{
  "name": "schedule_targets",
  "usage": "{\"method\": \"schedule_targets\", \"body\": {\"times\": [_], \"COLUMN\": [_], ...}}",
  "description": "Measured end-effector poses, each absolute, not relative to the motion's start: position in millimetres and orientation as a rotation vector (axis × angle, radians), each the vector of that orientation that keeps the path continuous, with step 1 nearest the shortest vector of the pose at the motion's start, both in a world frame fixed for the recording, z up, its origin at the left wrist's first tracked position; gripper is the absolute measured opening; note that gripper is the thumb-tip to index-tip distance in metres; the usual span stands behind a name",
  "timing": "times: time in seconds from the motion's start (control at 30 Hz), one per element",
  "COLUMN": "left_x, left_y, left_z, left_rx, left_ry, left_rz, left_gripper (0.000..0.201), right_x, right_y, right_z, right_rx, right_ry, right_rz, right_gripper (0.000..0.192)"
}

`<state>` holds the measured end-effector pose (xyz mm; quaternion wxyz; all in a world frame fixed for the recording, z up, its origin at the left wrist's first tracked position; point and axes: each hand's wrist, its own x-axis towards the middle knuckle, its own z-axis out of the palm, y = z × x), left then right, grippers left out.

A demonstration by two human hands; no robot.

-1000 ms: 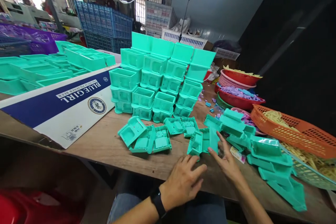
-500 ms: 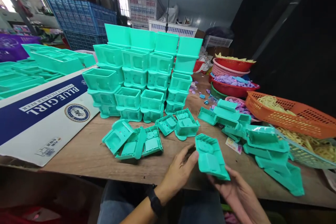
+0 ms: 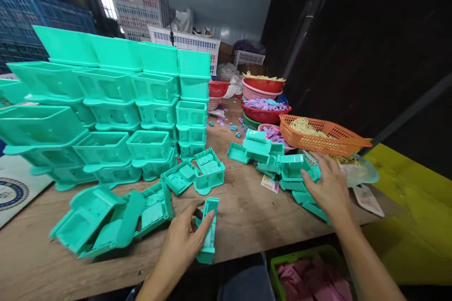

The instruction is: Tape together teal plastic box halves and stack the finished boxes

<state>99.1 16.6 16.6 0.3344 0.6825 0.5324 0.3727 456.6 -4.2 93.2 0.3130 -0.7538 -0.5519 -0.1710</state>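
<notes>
My left hand [image 3: 183,233] grips a turquoise plastic shell [image 3: 211,228] between thumb and fingers. The shell is tipped on its side near the table's front edge. On the right, my right hand [image 3: 328,190] has its fingers apart, at a heap of loose turquoise parts [image 3: 294,167]; whether it touches one I cannot tell. Several turquoise shells with moulded insides [image 3: 92,218] lie to the left of my left hand. Just beyond it are two more, one an open box-like shell [image 3: 210,171].
Stacked turquoise boxes [image 3: 109,148] form a wall at left. An orange basket [image 3: 325,134] with yellow pieces stands at right, behind it a stack of red and pink baskets [image 3: 264,113]. A green bin [image 3: 278,273] with pink pieces sits below the table edge. White crates [image 3: 187,40] stand behind.
My right hand has let go of the shell and moved right to the heap. My left hand keeps the shell, now turned onto its side. The view has swung right.
</notes>
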Motion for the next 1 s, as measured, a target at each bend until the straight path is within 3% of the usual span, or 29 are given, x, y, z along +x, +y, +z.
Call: {"method": "schedule_targets", "body": {"times": [0.07, 0.2, 0.47, 0.57, 0.73, 0.83, 1.0], "left_x": [100, 98, 88, 89, 96, 91, 68], "left_y": [13, 1, -17, -21, -26, -28, -13], "left_z": [18, 17, 3, 12, 19, 13, 7], "left_rx": [1.762, 1.756, 1.791, 1.716, 1.636, 1.627, 1.743], "left_ry": [1.399, 1.359, 1.297, 1.295, 1.307, 1.267, 0.965], "left_rz": [1.009, 1.141, 1.172, 1.038, 0.979, 0.946, 0.801], "left_gripper": [0.057, 0.051, 0.055, 0.054, 0.052, 0.067, 0.127], "right_x": [479, 495, 465, 438, 381, 351, 338], "right_y": [15, 45, 15, -6, -15, -11, -19], "right_z": [100, 104, 153, 148, 85, 52, 47], "right_rx": [-2.106, -2.158, -1.955, -1.906, -2.064, -2.045, -1.974], "right_ry": [-1.524, -1.504, -1.324, -1.491, -1.809, -1.872, -1.841], "right_rz": [-0.516, -0.495, -0.659, -0.507, 0.094, 0.238, 0.435], "right_gripper": [0.058, 0.029, 0.041, 0.036, 0.033, 0.038, 0.066]}}
